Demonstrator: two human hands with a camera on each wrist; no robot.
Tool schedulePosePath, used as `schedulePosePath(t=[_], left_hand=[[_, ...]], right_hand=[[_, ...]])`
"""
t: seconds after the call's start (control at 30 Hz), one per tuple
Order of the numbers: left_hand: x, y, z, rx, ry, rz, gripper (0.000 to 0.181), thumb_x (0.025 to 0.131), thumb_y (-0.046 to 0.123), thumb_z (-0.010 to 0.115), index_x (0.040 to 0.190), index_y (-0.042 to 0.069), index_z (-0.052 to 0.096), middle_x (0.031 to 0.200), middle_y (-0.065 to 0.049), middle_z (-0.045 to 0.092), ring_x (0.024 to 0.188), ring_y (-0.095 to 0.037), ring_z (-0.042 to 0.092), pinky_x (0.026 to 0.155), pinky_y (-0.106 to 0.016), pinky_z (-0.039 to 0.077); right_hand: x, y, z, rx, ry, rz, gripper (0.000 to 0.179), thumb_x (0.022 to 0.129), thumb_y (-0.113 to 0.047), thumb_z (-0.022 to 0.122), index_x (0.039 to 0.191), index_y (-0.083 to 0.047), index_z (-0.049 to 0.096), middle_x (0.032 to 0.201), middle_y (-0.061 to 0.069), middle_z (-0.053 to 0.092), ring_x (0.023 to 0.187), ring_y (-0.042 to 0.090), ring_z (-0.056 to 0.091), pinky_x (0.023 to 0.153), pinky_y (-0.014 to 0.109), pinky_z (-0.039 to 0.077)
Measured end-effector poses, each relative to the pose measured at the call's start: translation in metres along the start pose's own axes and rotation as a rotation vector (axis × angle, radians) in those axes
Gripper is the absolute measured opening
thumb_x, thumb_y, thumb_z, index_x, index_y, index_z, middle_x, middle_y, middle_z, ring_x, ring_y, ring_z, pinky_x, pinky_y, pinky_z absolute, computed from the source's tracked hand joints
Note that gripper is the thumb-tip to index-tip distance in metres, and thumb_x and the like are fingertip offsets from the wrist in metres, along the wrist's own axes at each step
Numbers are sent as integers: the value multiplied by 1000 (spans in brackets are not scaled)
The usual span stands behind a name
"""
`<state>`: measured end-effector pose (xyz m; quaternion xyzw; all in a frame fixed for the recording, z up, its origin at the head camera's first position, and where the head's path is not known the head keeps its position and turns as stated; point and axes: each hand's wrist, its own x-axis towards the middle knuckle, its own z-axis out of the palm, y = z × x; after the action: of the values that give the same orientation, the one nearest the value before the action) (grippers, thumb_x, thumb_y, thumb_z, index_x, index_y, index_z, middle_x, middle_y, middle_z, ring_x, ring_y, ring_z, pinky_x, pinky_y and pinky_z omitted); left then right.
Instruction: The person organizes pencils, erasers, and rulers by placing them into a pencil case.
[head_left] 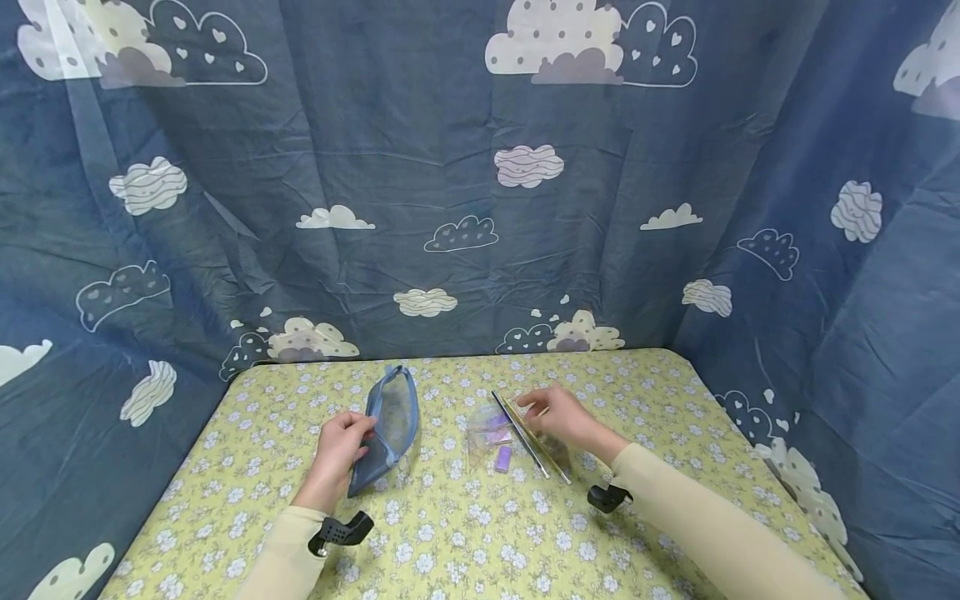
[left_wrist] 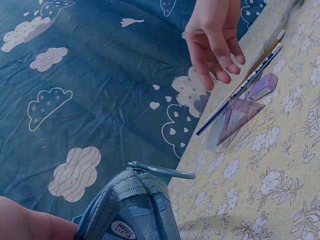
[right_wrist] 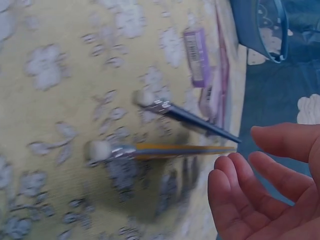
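My left hand (head_left: pixel 341 454) pinches the rim of a blue zip pouch (head_left: pixel 363 471), which stands tilted with its mouth unzipped. The zip pull (left_wrist: pixel 162 171) sticks out at one end in the left wrist view. Over the far ends of two pencils, my right hand (head_left: pixel 558 414) hovers with fingers spread and nothing held. One pencil is yellow (right_wrist: pixel 170 151) and the other dark blue (right_wrist: pixel 192 119); both have white eraser ends. A purple-sleeved eraser (head_left: pixel 503 459) lies left of them. Close by is a clear set square with a pinkish tint (left_wrist: pixel 241 120).
A flowered yellow cloth (head_left: pixel 450 542) covers the table. Blue cloud-patterned curtains (head_left: pixel 420 183) hang behind and at both sides. Another purple item (head_left: pixel 497 422) lies among the clear plastic pieces; its kind is hard to tell.
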<state>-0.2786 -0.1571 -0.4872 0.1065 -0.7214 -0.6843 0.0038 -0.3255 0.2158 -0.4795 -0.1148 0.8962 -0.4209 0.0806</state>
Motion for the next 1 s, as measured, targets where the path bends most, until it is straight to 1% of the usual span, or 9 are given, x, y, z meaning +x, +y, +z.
schedulePosePath(t=[0.2, 0.37, 0.53, 0.77, 1.0], left_hand=[[-1, -1, -1, 0, 0, -4, 20, 101, 17, 62, 101, -3, 60, 105, -12, 60, 105, -33, 58, 100, -56, 43], [0, -3, 0, 3, 3, 1, 19, 101, 17, 61, 99, -2, 60, 107, -13, 60, 103, -31, 58, 100, -56, 43], [0, -2, -1, -4, 6, 6, 18, 101, 17, 61, 97, 0, 61, 106, -12, 60, 101, -28, 59, 100, -56, 43], [-2, -3, -2, -10, 7, -7, 18, 101, 15, 61, 99, -3, 61, 107, -13, 60, 106, -34, 58, 98, -55, 44], [2, -2, -1, 0, 5, -6, 19, 100, 16, 61, 100, -3, 61, 108, -13, 61, 104, -32, 59, 97, -53, 45]], right_hand=[[-8, 14, 1, -19, -10, 2, 39, 90, -2, 71, 128, -4, 66, 95, 9, 67, 80, 26, 63, 61, 35, 48], [-14, 22, 1, -37, -17, -17, 38, 90, -3, 72, 128, -4, 67, 94, 9, 66, 77, 27, 63, 59, 36, 48], [-15, 26, 2, -51, -25, -19, 41, 90, -3, 72, 129, -6, 66, 92, 7, 66, 70, 25, 62, 56, 35, 47], [-21, 32, 5, -77, -40, -26, 44, 89, -2, 74, 132, -5, 64, 90, 7, 65, 72, 21, 59, 58, 34, 44], [-22, 34, 5, -102, -25, -49, 45, 88, -4, 76, 131, -5, 64, 86, 4, 64, 66, 19, 57, 55, 34, 43]])
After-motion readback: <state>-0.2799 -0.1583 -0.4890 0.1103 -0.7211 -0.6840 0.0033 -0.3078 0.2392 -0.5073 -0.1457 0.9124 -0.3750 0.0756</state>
